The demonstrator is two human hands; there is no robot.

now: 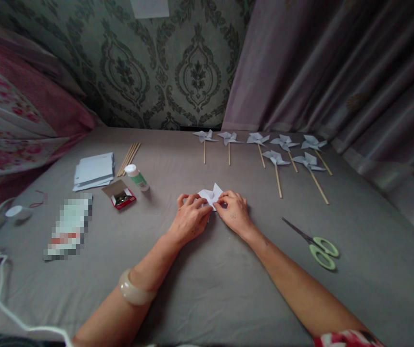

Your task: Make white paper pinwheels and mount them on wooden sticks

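Observation:
A white paper pinwheel (211,196), part folded, lies on the grey cloth in front of me, with one pointed corner standing up. My left hand (192,214) presses on its left side, fingers bent and closed on the paper. From the right, my right hand (234,212) pinches the paper's edge between thumb and fingers. The fingertips of both hands nearly meet at the near side, and they hide the lower part of the paper. No stick shows at this pinwheel.
Several finished pinwheels on sticks (277,161) lie at the back right. Green-handled scissors (322,250) rest at right. On the left are a paper stack (95,169), wooden sticks (129,159), a glue bottle (137,177), a red box of metal pins (122,198) and a white cable (26,327).

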